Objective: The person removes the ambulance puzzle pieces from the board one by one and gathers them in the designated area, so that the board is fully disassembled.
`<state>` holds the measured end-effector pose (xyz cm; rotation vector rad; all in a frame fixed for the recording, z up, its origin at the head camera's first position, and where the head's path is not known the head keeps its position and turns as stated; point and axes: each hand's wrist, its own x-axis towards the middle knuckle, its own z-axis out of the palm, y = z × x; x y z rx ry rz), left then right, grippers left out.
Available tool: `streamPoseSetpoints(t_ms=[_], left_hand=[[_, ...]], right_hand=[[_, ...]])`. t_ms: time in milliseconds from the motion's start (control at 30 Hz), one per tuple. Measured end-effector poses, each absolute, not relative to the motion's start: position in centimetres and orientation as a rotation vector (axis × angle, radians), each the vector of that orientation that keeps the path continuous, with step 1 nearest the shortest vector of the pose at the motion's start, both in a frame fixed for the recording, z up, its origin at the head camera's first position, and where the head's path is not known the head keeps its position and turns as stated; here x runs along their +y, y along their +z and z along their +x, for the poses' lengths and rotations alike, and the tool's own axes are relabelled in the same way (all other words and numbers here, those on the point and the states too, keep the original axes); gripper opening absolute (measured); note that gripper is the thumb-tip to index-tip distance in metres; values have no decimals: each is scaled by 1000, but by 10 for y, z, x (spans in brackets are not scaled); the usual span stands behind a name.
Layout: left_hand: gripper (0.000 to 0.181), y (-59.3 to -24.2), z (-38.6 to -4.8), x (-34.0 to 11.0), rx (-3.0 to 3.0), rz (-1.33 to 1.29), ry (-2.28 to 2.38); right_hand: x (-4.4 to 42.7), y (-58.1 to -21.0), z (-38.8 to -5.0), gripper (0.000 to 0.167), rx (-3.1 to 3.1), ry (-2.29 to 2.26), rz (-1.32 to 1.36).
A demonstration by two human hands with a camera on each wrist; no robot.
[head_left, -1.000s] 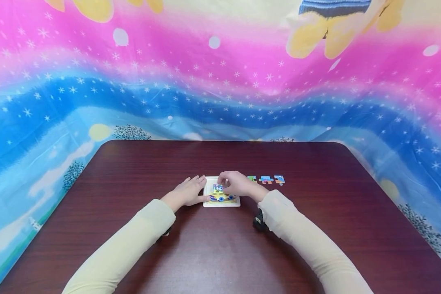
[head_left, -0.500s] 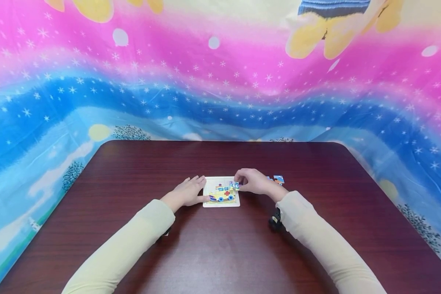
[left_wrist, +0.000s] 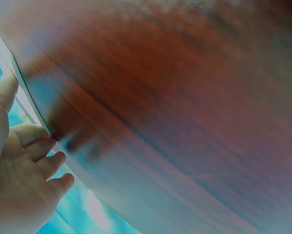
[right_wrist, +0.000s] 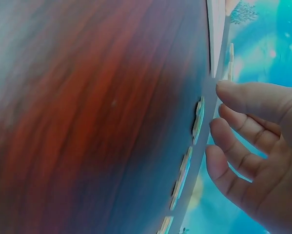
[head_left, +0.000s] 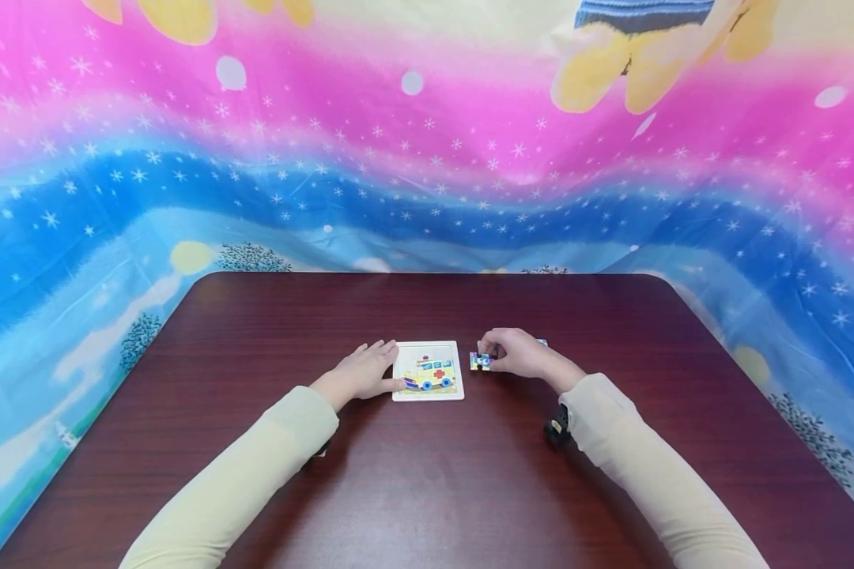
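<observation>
In the head view my left hand (head_left: 359,371) rests at the left edge of a white-framed jigsaw board (head_left: 427,348), its fingers straight and the thumb on the frame. The lower part of the board shows a yellow ambulance picture (head_left: 436,373); the upper part is pale and bare. To the right of the board, my right hand (head_left: 515,353) pinches a colourful puzzle piece (head_left: 478,361) between thumb and forefinger. That piece (right_wrist: 231,61) stands on edge above the fingertips in the right wrist view. The left wrist view shows the left hand (left_wrist: 24,170) against the board's edge.
Several loose puzzle pieces (right_wrist: 181,178) lie in a row on the dark wooden table (head_left: 427,490), mostly hidden behind the right hand in the head view. A bright printed cloth (head_left: 427,182) hangs behind the table.
The right hand has moved right, off the board, carrying the puzzle piece, which was over the ambulance picture. The left hand has stayed in place.
</observation>
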<state>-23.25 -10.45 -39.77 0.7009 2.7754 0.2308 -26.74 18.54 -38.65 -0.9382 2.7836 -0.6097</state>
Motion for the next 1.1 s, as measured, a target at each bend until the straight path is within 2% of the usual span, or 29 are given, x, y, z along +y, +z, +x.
streamPoseSetpoints(t_ms=[333, 600, 833, 1100], left_hand=[[73, -397, -232, -104, 2778, 707, 225], [74, -397, -233, -104, 2786, 710, 210], [73, -397, -232, -104, 2783, 714, 207], [73, -397, -232, -104, 2785, 716, 207]], right_hand=[[200, -391, -265, 17, 2760, -569, -987], [209, -395, -268, 19, 2678, -639, -1131], [204, -392, -266, 20, 2694, -578, -998], [203, -391, -265, 22, 2698, -562, -967]])
